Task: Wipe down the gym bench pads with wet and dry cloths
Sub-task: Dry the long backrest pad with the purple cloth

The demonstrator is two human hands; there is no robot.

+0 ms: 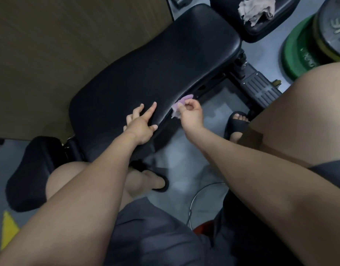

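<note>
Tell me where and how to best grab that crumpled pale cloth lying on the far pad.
Pinch the pale cloth at its raised, bunched middle, coming straight down from above. It lies loosely heaped on the small black pad, so its folds stand up for fingers to close on, while its edges lie flat against the pad.

L hand [141, 124] flat, fingers spread | R hand [190, 113] pinched closed

Weight plate [334, 25] lettering (embossed, upside-down) is unreadable.
</note>
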